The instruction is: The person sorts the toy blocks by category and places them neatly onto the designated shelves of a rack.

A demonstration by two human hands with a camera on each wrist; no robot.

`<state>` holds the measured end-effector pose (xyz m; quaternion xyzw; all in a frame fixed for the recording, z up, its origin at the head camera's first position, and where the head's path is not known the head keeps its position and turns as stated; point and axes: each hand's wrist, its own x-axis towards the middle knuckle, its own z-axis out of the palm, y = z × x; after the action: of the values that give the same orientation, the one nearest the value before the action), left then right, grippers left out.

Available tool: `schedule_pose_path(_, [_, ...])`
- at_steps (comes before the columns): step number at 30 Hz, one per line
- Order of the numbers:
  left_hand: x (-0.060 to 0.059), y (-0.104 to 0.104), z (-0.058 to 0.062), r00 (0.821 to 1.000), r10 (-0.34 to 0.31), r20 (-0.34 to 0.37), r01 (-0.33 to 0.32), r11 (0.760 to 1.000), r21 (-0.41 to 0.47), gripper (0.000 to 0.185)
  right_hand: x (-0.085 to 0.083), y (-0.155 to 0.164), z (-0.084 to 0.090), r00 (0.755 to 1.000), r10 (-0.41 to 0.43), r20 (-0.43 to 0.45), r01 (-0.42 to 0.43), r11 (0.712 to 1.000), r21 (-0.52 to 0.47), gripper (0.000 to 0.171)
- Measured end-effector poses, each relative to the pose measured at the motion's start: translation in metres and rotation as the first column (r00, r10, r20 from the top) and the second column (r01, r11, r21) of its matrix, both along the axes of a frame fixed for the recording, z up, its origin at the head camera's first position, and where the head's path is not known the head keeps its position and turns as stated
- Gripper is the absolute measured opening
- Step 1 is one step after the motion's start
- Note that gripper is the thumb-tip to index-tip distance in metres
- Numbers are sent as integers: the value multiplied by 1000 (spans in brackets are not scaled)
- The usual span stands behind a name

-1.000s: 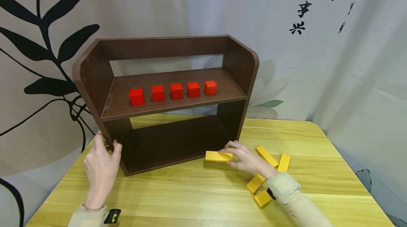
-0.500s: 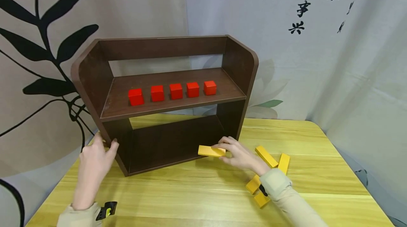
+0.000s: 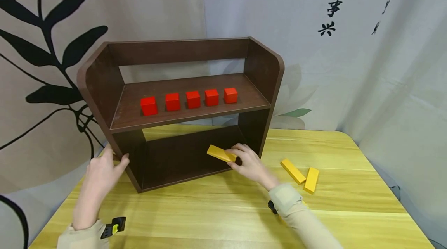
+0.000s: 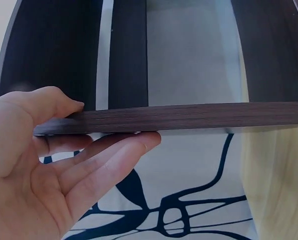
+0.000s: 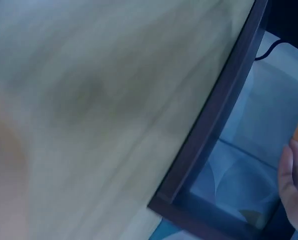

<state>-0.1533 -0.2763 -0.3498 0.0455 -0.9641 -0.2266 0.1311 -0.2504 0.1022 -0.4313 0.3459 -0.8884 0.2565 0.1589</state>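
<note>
A yellow wooden bench (image 3: 349,210) carries a dark brown two-tier shelf (image 3: 265,66), open at front and back. On its upper board five red cubes (image 3: 193,99) stand in a row, apart from one another. The left hand (image 3: 101,171) steadies the shelf at its left side panel; the left wrist view shows the thumb on one face of the panel edge and straight fingers (image 4: 109,160) along the other, so the hand lies flat against it rather than curled round. The right hand (image 3: 248,161) pinches one end of a yellow block (image 3: 220,153), which hangs tilted in the lower opening, just above the bottom board and towards its right end. Two more yellow blocks (image 3: 302,173) lie on the bench to the right, touching at one end. To seat the held block well, I judge it should be levelled and lowered flat while the left hand braces the shelf.
</note>
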Motion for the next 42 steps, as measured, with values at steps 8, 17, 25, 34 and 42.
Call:
schedule_pose_path(8, [-1,0,-1,1000,9,-14,-9,1000,1,37,2,-27,-13,995,-30,-92,30,1000,-2,31])
schedule_pose_path(17, [-1,0,-2,998,17,-57,-18,1000,-13,36,3,-55,-19,983,13,-185,-3,999,54,27])
schedule_pose_path(25, [-2,0,-2,998,17,-56,-18,1000,-18,36,8,-80,-21,954,81,-289,-30,984,176,28])
schedule_pose_path(34, [-3,-1,-2,998,19,-60,-20,1000,-23,32,14,-103,-22,956,94,-277,3,944,329,27])
schedule_pose_path(42, [-2,-1,-3,999,6,-41,-6,1000,-16,36,20,-116,-28,958,118,-262,12,895,445,27])
